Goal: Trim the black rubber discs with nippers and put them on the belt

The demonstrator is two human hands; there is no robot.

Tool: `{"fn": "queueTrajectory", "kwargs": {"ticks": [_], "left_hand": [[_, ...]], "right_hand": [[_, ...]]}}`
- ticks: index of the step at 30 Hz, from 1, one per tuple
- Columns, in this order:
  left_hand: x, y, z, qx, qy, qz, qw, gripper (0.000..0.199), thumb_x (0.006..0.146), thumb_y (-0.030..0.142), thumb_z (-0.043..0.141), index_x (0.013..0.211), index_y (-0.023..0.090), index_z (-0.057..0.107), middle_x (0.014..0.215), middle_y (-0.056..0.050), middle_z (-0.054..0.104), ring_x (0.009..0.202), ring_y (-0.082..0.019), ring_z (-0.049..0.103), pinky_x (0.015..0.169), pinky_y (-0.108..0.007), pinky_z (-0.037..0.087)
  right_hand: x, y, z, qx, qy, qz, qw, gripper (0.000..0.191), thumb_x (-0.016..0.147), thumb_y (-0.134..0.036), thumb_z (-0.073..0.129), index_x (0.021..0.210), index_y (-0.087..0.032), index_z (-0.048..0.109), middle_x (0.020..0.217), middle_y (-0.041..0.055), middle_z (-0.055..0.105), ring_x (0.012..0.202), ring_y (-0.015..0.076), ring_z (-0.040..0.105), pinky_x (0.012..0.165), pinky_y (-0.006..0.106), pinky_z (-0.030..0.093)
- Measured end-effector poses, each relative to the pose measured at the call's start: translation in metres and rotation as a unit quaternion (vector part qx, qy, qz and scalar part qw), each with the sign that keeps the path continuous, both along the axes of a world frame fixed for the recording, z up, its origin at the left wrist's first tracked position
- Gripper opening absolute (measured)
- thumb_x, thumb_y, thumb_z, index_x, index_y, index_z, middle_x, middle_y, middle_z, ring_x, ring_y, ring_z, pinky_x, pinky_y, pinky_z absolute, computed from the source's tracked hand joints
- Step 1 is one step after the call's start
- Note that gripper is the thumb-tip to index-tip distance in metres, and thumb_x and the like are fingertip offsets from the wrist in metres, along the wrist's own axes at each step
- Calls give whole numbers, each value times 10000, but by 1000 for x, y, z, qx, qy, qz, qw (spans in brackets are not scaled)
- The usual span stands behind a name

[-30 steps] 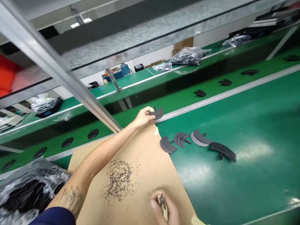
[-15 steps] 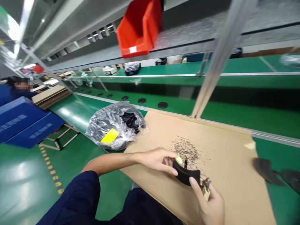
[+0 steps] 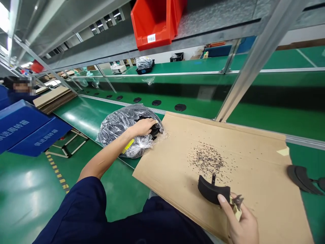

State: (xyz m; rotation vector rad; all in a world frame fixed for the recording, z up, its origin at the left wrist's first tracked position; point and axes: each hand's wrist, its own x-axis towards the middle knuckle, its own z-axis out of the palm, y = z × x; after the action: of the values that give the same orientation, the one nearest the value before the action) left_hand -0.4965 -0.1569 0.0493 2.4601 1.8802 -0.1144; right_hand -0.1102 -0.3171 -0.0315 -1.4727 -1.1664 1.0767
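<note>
Now reaching away: left hand (image 3: 143,127) gone from the curved black part (image 3: 212,190), stretched out into the clear plastic bag (image 3: 124,133) of black pieces at the cardboard sheet (image 3: 254,176)'s left edge, fingers curled among them, grasp hidden. Part left low on the cardboard, pinned by the right hand (image 3: 241,222)'s thumb, other fingers closed narrowly round a small tan-handled tool (image 3: 236,206).

Green benches (image 3: 266,115) run in long rows, a conveyor belt (image 3: 203,108) between them. A grey metal shelf (image 3: 106,40) hangs overhead on slanted posts (image 3: 254,64), a red bin (image 3: 154,22) sitting on it. Ceiling lights (image 3: 106,23) glow far back. Shiny green floor (image 3: 25,189) at left, blue crates (image 3: 27,132) stacked there, and cardboard sheets (image 3: 53,98) piled beyond.
</note>
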Motion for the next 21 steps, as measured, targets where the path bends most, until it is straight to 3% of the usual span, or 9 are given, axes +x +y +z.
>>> {"fn": "queueTrajectory", "kwargs": {"ticks": [4, 9, 11, 14, 16, 18, 21], "left_hand": [[-4, -5, 6, 45, -35, 29, 998, 225, 875, 152, 524, 1065, 137, 643, 985, -120, 706, 958, -267, 683, 854, -355, 526], [-7, -33, 14, 82, -141, 67, 984, 366, 974, 243, 385, 1285, 98, 513, 843, -79, 695, 723, -185, 674, 649, -271, 529], [4, -50, 10, 57, -290, 64, 953, 423, 993, 308, 401, 1363, 108, 446, 821, -54, 696, 642, -145, 645, 574, -225, 504], [36, -73, -6, -15, -523, 47, 851, 494, 954, 426, 553, 1355, 146, 483, 870, -59, 713, 635, -128, 635, 550, -204, 490], [65, -86, -17, -38, -565, 22, 824, 492, 943, 431, 595, 1346, 160, 512, 902, -65, 717, 710, -140, 661, 606, -215, 516], [93, -96, -27, 2, -536, -11, 844, 425, 959, 368, 588, 1330, 166, 535, 889, -54, 711, 737, -137, 658, 656, -230, 527], [128, -108, -38, 153, -416, -109, 890, 224, 959, 239, 584, 1171, 176, 623, 832, -30, 687, 700, -127, 613, 672, -250, 505]], "right_hand": [[2, -3, -5, 1, 1, -1, 1000, 439, 719, -623, 761, 771, -189, 710, 771, 58, 691, 748, 201, 603, 692, 263, 526], [3, 0, -8, 15, 5, -5, 1000, 427, 733, -607, 760, 722, -189, 672, 715, 38, 626, 665, 170, 541, 605, 252, 489], [-2, 5, -4, 16, 10, 9, 1000, 419, 752, -597, 752, 692, -196, 644, 675, 24, 592, 629, 160, 511, 582, 254, 475], [-14, 12, 6, 6, 26, 50, 998, 391, 785, -575, 736, 726, -200, 641, 717, 29, 614, 658, 168, 523, 615, 265, 481], [-24, 15, 11, -2, 35, 81, 996, 377, 799, -563, 730, 746, -201, 642, 733, 27, 614, 680, 173, 526, 637, 271, 477], [-31, 16, 14, -11, 38, 96, 995, 386, 812, -558, 718, 707, -204, 605, 671, 4, 548, 644, 157, 476, 605, 265, 442], [-35, 14, 15, -25, 61, 105, 992, 379, 828, -544, 706, 710, -204, 586, 658, -11, 509, 639, 149, 443, 601, 267, 421]]}}
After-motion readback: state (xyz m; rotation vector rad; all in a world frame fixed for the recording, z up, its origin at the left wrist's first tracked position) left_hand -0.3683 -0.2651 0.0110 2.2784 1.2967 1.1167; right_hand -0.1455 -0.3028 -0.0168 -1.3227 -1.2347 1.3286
